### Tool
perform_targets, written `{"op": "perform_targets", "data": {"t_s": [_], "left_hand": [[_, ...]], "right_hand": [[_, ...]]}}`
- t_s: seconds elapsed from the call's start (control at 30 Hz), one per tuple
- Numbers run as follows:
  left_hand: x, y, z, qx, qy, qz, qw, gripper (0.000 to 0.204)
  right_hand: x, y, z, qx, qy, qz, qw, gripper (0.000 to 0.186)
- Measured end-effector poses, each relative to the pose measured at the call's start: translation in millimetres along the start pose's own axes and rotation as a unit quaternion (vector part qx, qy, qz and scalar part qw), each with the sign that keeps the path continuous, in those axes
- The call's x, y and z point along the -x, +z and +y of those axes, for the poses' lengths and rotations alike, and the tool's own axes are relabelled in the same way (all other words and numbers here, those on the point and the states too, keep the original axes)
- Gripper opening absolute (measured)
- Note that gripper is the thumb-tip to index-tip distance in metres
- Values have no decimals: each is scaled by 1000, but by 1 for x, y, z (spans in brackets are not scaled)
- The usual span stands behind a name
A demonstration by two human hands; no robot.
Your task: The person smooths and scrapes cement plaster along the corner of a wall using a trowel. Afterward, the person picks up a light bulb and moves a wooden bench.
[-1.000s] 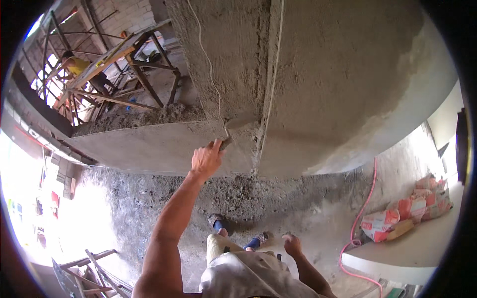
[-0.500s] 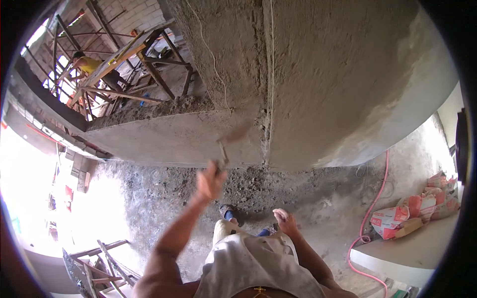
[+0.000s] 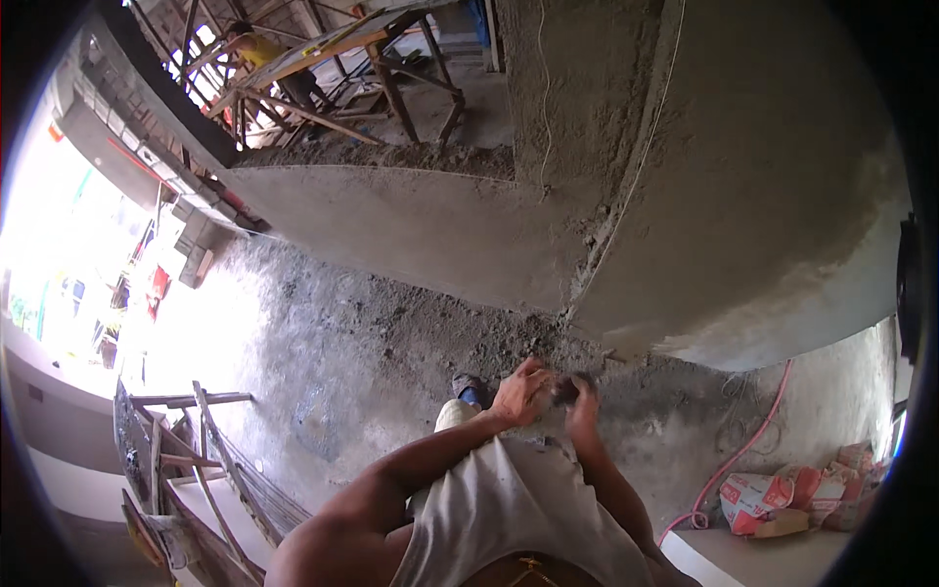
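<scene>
My left hand is closed in front of my body, its fingers curled and partly blurred. Whatever it grips is hidden from this angle. Close beside it, my right hand has its fingers bent around a dark lump, whose kind I cannot make out. The lump sits between the two hands. Beyond them stands a low wall with fresh grey plaster, joined to a wide plastered column. A pale string runs along the rough groove at the column's edge.
Crumbled mortar lies on the floor along the wall. A wooden trestle stands at lower left. At right are a pink hose and red-and-white sacks. Behind the wall, a person in yellow is by a wooden scaffold.
My left hand, which held a blurred trowel-like tool up at the low wall, has come down and right to meet my right hand. The view has swung toward the left.
</scene>
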State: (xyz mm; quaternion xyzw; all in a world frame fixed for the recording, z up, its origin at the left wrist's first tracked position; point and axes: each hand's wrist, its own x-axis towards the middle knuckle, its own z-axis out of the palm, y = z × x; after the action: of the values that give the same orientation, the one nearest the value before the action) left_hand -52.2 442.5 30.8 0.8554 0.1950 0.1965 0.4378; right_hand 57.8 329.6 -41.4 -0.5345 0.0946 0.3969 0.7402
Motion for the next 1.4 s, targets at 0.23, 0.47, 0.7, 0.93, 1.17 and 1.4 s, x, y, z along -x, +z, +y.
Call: {"op": "perform_targets", "data": {"t_s": [0.23,0.47,0.7,0.93,1.17,1.4], "left_hand": [[88,-9,-156,-148,-158,-230,949,32],[89,-63,-170,-26,-339,37,940,24],[-56,-75,-126,262,-399,-114,871,32],[-207,-107,-93,461,-334,-125,812,34],[-259,-148,-95,390,-205,-172,881,38],[-102,-125,-223,211,-276,-220,912,31]], "right_hand": [[-4,-185,77,480,-66,141,864,18],[27,-159,69,452,-24,144,880,23],[-32,-14,31,401,-238,98,879,23],[-59,80,34,320,-258,202,889,23],[-18,147,79,348,-220,219,885,23],[-13,188,2,34,-232,56,971,13]]}}
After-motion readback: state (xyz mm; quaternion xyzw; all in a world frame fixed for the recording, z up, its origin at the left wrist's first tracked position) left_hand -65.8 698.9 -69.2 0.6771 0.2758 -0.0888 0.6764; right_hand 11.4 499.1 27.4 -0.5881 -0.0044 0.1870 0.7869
